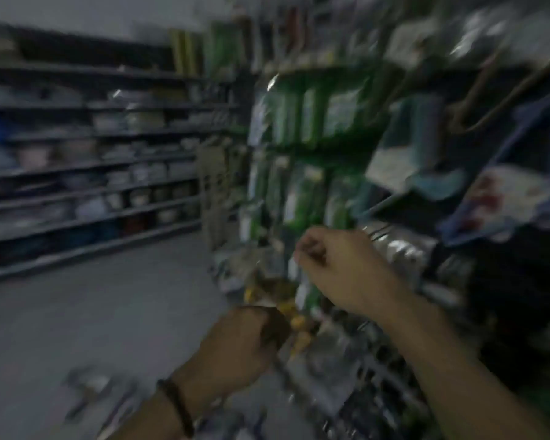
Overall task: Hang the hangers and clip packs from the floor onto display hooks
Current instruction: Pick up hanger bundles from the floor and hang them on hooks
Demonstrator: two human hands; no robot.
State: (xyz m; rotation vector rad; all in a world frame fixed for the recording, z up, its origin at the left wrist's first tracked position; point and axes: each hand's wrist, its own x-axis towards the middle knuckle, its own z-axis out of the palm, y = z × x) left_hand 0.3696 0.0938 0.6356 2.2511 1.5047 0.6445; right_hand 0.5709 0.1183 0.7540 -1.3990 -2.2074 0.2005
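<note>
Clip pack [269, 285]: a clear bag with yellow and brown pieces inside, held up off the floor [77, 312], at 6 o'clock from the frame's centre and just in front of the display rack [356, 369].
Left hand [245, 341]: at the pack's 7 o'clock, fingers curled round its lower end and clamped on it.
Right hand [334, 265]: at the pack's 2 o'clock, fingers and thumb drawn together at its top edge. It seems to pinch that edge, though motion blur leaves this unsure.
Bracelet [177, 404]: a dark band on the left wrist, at 7 o'clock from that hand.
Green packs [305, 122]: 2 rows hanging on the rack, at 12 o'clock from both hands.
Floor items [89, 385]: a few pale blurred pieces lying at 8 o'clock, well apart from the hands.
Shelves [92, 173]: long rows of stacked pale ware, at 10 o'clock across the aisle.
</note>
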